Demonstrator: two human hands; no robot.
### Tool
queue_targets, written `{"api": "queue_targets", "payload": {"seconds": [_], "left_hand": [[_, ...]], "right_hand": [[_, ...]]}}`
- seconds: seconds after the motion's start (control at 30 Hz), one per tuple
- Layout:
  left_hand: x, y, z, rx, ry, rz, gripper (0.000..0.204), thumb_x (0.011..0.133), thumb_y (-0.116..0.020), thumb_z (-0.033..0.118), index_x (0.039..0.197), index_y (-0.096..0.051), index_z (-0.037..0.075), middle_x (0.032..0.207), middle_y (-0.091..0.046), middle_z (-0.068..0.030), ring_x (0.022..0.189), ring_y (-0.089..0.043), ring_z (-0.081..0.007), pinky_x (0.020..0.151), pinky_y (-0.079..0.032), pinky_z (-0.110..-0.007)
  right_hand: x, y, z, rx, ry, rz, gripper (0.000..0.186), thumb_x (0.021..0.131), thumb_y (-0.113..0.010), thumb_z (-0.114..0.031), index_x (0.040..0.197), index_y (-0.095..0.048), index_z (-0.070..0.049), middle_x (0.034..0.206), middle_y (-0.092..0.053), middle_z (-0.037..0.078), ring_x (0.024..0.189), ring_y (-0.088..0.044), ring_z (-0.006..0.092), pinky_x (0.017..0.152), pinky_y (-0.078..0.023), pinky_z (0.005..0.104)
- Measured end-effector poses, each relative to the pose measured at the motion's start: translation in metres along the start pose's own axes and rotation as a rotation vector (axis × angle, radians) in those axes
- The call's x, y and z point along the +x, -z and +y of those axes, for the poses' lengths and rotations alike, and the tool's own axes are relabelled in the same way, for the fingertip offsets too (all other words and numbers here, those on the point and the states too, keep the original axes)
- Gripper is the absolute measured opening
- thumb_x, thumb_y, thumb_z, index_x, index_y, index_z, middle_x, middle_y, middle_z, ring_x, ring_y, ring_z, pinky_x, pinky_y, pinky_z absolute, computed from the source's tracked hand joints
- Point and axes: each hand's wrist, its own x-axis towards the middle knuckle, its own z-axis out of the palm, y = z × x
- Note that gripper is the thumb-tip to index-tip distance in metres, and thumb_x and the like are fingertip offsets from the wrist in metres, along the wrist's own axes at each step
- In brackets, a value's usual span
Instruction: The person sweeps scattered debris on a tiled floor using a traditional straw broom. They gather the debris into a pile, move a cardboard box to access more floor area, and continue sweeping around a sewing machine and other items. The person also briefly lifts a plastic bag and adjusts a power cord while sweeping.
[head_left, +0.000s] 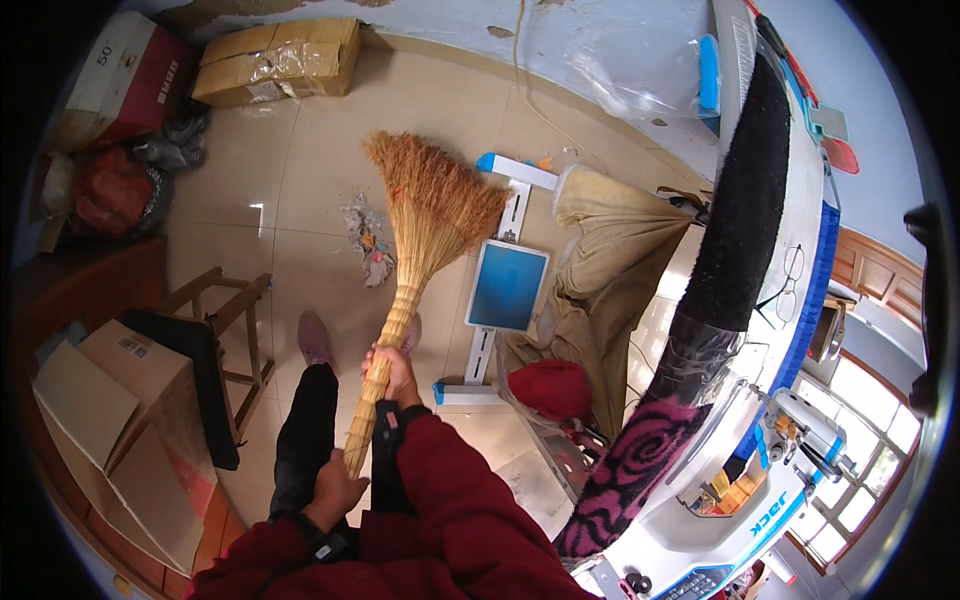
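A straw broom point(425, 220) reaches diagonally up across the tiled floor, its bristles spread near a pedal frame with a blue plate point(508, 284). My right hand point(392, 375) is closed around the broom's bound handle, and lower down my left hand point(335, 492) grips it near the bottom of the view. Left of the bristles lies a small heap of scraps point(368, 240). My feet, in pink shoes, stand either side of the handle.
On the right are a sewing machine point(780, 510) and its table edged with dark fabric point(745, 180), with tan cloth point(590, 280) hanging below. A wooden stool point(245, 370) and opened carton point(120, 420) stand left; boxes point(275, 60) and bags point(115, 190) sit by the wall.
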Motion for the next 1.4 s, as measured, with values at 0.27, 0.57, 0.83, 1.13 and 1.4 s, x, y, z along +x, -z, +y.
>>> {"api": "queue_targets", "payload": {"seconds": [0.27,0.57,0.83,1.13,1.4], "left_hand": [[-0.071,0.023,-0.033,0.001,0.052,0.007,0.05,0.067,-0.078,0.017,0.1,-0.044,0.001,0.084,-0.063,-0.0271,0.083,-0.061,-0.0452,0.069,-0.05,-0.05],[-0.006,0.045,-0.006,0.151,-0.031,0.046,0.048,0.069,-0.076,0.015,0.103,-0.045,0.001,0.085,-0.063,-0.0274,0.084,-0.061,-0.0462,0.07,-0.051,-0.051],[-0.089,0.084,-0.055,0.168,0.124,-0.018,0.058,0.069,-0.077,0.016,0.112,-0.042,-0.001,0.088,-0.063,-0.0283,0.087,-0.061,-0.0461,0.073,-0.051,-0.049],[0.006,0.085,-0.003,0.341,0.03,-0.015,0.054,0.07,-0.076,0.018,0.108,-0.042,0.002,0.089,-0.064,-0.0264,0.085,-0.062,-0.0454,0.073,-0.051,-0.049],[-0.088,0.129,-0.062,0.378,0.184,-0.021,0.061,0.067,-0.076,0.019,0.114,-0.041,0.001,0.087,-0.063,-0.0275,0.083,-0.063,-0.0444,0.072,-0.051,-0.05]], "right_hand": [[-0.069,-0.041,0.052,-0.019,0.061,-0.099,0.026,0.076,-0.06,-0.014,0.098,-0.051,-0.002,0.081,-0.056,0.009,0.069,-0.059,0.0202,0.056,-0.053,0.0369],[-0.001,-0.032,0.009,0.153,-0.17,-0.066,0.019,0.081,-0.061,-0.021,0.091,-0.052,-0.008,0.076,-0.056,0.005,0.065,-0.057,0.0209,0.059,-0.051,0.0399],[-0.067,-0.084,0.097,0.06,-0.023,-0.06,0.023,0.08,-0.066,-0.016,0.093,-0.051,-0.006,0.076,-0.056,0.006,0.062,-0.058,0.0169,0.051,-0.053,0.0352],[0.014,-0.045,0.021,0.216,-0.039,-0.091,0.021,0.087,-0.058,-0.028,0.081,-0.053,-0.008,0.072,-0.055,0.006,0.061,-0.057,0.0219,0.059,-0.053,0.0414],[-0.057,-0.095,0.123,0.159,-0.136,-0.126,0.017,0.082,-0.063,-0.019,0.088,-0.055,-0.005,0.077,-0.057,0.006,0.071,-0.059,0.0175,0.063,-0.054,0.0405]]}}
